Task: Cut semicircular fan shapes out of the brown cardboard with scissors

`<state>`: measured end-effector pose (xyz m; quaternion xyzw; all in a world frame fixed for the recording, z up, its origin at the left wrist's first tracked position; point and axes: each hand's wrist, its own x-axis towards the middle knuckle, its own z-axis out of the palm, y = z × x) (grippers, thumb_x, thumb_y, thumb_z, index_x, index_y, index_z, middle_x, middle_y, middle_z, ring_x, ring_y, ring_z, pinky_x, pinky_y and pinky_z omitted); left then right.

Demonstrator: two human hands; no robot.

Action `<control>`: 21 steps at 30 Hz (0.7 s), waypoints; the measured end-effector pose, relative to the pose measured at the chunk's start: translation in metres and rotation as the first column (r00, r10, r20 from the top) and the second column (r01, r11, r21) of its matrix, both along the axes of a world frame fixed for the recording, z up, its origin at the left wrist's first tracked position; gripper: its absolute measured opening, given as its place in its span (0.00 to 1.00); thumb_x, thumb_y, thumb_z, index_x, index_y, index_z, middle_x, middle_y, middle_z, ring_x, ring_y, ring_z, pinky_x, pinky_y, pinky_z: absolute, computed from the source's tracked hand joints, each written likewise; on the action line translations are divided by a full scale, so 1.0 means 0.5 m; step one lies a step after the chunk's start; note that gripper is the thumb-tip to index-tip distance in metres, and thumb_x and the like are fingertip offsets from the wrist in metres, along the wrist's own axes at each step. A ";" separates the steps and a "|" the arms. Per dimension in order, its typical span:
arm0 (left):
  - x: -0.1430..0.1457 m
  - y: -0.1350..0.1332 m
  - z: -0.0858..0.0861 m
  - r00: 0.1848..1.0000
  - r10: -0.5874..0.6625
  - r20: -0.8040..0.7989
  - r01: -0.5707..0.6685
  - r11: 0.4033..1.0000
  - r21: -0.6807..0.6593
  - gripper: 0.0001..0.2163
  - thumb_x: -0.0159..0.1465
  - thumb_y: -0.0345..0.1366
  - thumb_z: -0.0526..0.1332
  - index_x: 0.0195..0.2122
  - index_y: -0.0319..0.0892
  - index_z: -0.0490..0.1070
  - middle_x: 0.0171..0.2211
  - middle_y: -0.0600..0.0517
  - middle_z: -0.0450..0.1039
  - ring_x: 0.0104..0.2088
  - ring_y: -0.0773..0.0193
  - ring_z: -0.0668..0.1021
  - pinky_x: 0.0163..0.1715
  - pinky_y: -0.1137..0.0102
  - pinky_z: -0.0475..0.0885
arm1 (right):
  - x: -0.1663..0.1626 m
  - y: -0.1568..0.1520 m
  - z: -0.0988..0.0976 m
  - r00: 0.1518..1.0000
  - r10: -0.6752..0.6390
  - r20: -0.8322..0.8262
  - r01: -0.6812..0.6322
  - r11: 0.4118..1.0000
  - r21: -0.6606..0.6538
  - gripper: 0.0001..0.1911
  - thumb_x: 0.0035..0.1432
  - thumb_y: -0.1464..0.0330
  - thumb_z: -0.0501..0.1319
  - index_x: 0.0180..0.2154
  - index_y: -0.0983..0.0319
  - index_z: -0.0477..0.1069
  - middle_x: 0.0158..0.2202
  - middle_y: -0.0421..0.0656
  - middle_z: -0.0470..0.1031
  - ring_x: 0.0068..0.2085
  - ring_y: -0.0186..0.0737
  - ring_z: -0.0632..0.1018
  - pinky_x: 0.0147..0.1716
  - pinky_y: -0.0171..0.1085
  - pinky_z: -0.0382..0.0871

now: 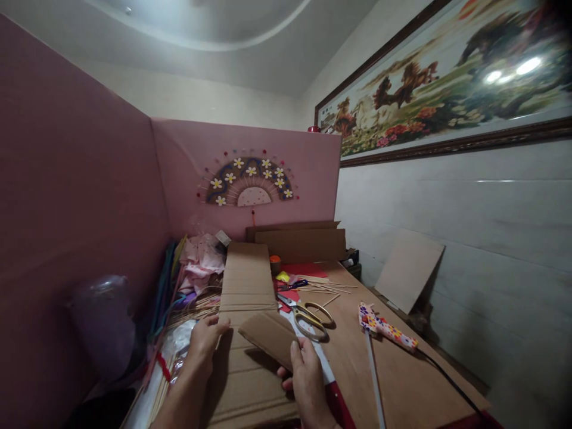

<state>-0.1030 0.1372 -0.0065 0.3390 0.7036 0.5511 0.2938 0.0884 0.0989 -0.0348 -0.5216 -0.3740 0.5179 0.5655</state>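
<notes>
My right hand (307, 372) grips a small cut piece of brown cardboard (270, 336) by its right end, thumb on top and fingers underneath. The piece is tilted above a long creased cardboard sheet (250, 384). At the left edge of that sheet is my left hand (208, 338), its fingers apart and slightly bent, holding nothing that I can see; whether it touches the sheet I cannot tell. Scissors with gold handles (308, 317) lie just beyond my right hand, their blades pointing to the far left.
A glue gun (386, 329) with a flowered cover lies at the right, its cord running off the table (348, 351). Thin sticks (328, 286) and blue-handled pliers (297, 285) lie farther back. Pink fabric (201, 259) is piled at the left. A decorated fan (250, 182) hangs on the pink partition.
</notes>
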 end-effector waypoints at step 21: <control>0.034 0.069 0.111 0.963 0.060 -0.263 0.008 0.967 0.253 0.11 0.46 0.21 0.59 0.29 0.42 0.71 0.35 0.47 0.76 0.43 0.53 0.76 0.48 0.60 0.67 | -0.011 -0.002 -0.028 0.999 0.004 0.035 -0.004 1.000 0.010 0.26 0.45 0.45 0.57 0.32 0.61 0.61 0.22 0.39 0.70 0.17 0.33 0.71 0.12 0.29 0.61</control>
